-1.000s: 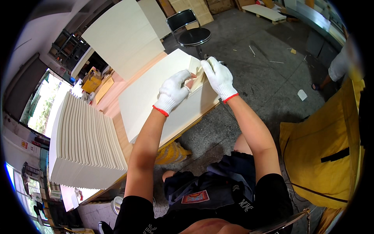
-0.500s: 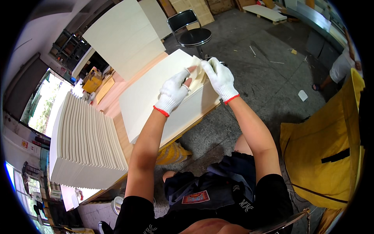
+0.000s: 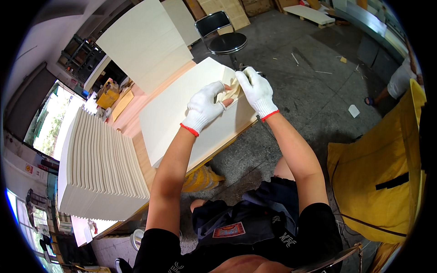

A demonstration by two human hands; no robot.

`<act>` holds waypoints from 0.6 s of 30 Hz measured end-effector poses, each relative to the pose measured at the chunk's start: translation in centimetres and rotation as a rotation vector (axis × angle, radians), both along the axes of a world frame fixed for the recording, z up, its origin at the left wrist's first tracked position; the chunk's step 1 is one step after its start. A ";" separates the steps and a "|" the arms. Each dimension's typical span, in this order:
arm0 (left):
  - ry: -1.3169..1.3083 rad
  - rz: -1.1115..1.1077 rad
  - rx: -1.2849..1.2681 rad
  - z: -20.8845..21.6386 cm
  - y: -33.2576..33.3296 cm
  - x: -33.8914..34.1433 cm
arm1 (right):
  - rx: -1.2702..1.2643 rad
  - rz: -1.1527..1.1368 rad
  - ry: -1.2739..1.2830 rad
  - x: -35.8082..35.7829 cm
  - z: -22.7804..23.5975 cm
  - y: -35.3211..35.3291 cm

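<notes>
A large white panel block [image 3: 177, 107] lies on the table, its long side facing me. At its far right end is a crumpled, curling cream-coloured sheet [image 3: 233, 88], thin like paper or film; its exact material is unclear. My left hand [image 3: 203, 107], in a white knit glove with a red cuff and bare thumb and fingertip, grips the near part of this sheet, over the block's edge. My right hand [image 3: 258, 92], gloved likewise, is closed at the sheet's right side by the block's corner; its fingertips are partly hidden.
Left of me stands a stack of white ridged panels [image 3: 102, 166] on the wooden table [image 3: 143, 152]. A tall white panel [image 3: 145, 43] stands upright behind. A black chair [image 3: 227, 43] is beyond the table, a yellow fabric bag [image 3: 375, 182] at right. Another person's leg [image 3: 382, 95] shows far right.
My left hand has shifted slightly right and toward me along the cream sheet, which has changed its folds. My right hand has stayed almost in place.
</notes>
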State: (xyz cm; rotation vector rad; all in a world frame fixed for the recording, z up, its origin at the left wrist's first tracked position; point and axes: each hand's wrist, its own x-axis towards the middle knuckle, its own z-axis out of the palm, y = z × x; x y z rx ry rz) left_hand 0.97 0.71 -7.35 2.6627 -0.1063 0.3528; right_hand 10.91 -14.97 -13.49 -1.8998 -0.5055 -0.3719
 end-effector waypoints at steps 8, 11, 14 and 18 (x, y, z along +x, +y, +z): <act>-0.093 -0.050 -0.082 -0.1 0.3 -0.3 | -0.495 0.015 -0.049 0.3 1.7 -4.3; 0.002 0.014 -0.215 -0.3 0.3 -0.2 | -0.593 0.024 -0.575 1.2 1.3 -4.5; -0.042 -0.073 -0.196 -0.5 0.9 0.0 | -0.551 0.103 -0.631 1.7 3.1 -3.8; 0.021 -0.046 -0.167 -0.1 0.6 0.0 | -0.353 0.209 -0.027 1.4 3.2 -2.1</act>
